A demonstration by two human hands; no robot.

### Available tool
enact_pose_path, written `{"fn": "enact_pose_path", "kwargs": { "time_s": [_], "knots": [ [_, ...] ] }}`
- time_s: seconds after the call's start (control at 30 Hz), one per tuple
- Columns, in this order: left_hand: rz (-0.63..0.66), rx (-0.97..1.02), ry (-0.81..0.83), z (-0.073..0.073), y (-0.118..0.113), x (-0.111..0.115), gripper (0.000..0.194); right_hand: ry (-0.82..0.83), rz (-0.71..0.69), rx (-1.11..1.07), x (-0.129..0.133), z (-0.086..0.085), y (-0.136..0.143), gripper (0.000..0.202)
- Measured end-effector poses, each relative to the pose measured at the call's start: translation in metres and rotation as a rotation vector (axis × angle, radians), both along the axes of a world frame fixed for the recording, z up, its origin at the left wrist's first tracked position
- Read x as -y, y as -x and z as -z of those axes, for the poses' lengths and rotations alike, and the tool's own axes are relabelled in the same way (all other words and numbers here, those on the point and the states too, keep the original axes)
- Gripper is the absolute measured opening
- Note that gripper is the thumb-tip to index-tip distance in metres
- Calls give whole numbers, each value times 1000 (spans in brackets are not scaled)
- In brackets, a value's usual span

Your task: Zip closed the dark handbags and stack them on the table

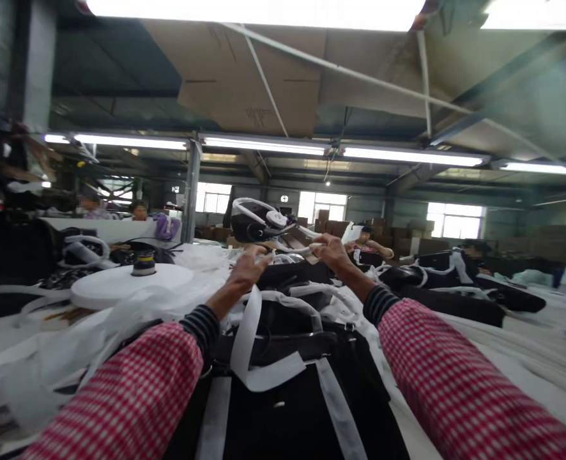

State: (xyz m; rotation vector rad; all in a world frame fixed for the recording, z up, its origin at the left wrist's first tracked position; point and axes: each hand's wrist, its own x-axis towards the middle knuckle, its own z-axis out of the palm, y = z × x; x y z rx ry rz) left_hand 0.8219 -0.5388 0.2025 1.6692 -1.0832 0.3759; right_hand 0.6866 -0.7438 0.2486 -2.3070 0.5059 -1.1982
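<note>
Both my arms reach forward over a black bag. My left hand is closed in a pinch on a white strip, whose loose end hangs down and curls over the bag. To the right, my right hand pinches a narrow white band that runs towards the left hand. Whether band and strip are one piece, I cannot tell. Pale strips also lie along the bag's front. Just beyond my hands is another black bag with a white-wrapped handle.
A white disc-shaped roll lies at the left, a dark and yellow spool on top. More black bags with white-wrapped handles are piled at right. Across the table sits a co-worker. Loose white wrapping covers the left side.
</note>
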Motion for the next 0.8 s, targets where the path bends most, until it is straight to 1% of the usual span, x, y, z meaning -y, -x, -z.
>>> {"fn": "enact_pose_path", "kwargs": {
  "time_s": [0.03, 0.07, 0.1, 0.13, 0.17, 0.2, 0.23, 0.27, 0.33, 0.4, 0.47, 0.53, 0.57, 0.6, 0.63, 0.7, 0.73, 0.8],
  "knots": [
    [58, 56, -128, 27, 8, 9, 29, 41, 21, -63, 3, 17, -6, 27],
    [97, 115, -229, 53, 17, 17, 32, 88, 44, -118, 6, 30, -12, 24],
    [127, 169, -313, 79, 28, 22, 39, 142, 65, -164, 7, 40, -19, 23],
    [138, 216, -370, 102, 37, 25, 46, 203, 81, -203, 8, 47, -26, 26],
    [140, 295, -420, 123, 45, 25, 47, 266, 89, -241, 8, 50, -34, 32],
    [97, 471, -480, 141, 52, 24, 44, 326, 87, -281, 8, 52, -44, 38],
    [60, 576, -495, 156, 56, 22, 44, 379, 79, -325, 8, 54, -54, 44],
    [35, 659, -499, 167, 58, 19, 45, 422, 69, -372, 8, 56, -65, 48],
    [12, 736, -484, 180, 58, 15, 48, 479, 61, -460, 9, 62, -85, 57],
    [19, 745, -460, 184, 56, 12, 48, 504, 83, -526, 11, 74, -99, 59],
    [18, 752, -438, 185, 53, 13, 46, 504, 125, -568, 15, 88, -105, 43],
    [12, 771, -416, 186, 52, 15, 46, 490, 171, -574, 20, 97, -102, 23],
    [7, 781, -405, 188, 52, 16, 46, 481, 196, -562, 23, 99, -98, 19],
    [4, 792, -395, 189, 52, 17, 47, 472, 224, -540, 25, 97, -93, 19],
    [4, 801, -384, 191, 52, 18, 47, 463, 255, -511, 27, 93, -87, 21],
    [6, 808, -366, 194, 52, 19, 46, 448, 330, -441, 30, 75, -73, 27],
    [9, 809, -363, 195, 51, 19, 46, 445, 375, -383, 30, 62, -66, 30],
    [19, 803, -360, 197, 50, 19, 45, 457, 464, -217, 26, 29, -49, 32]
  ]
}}
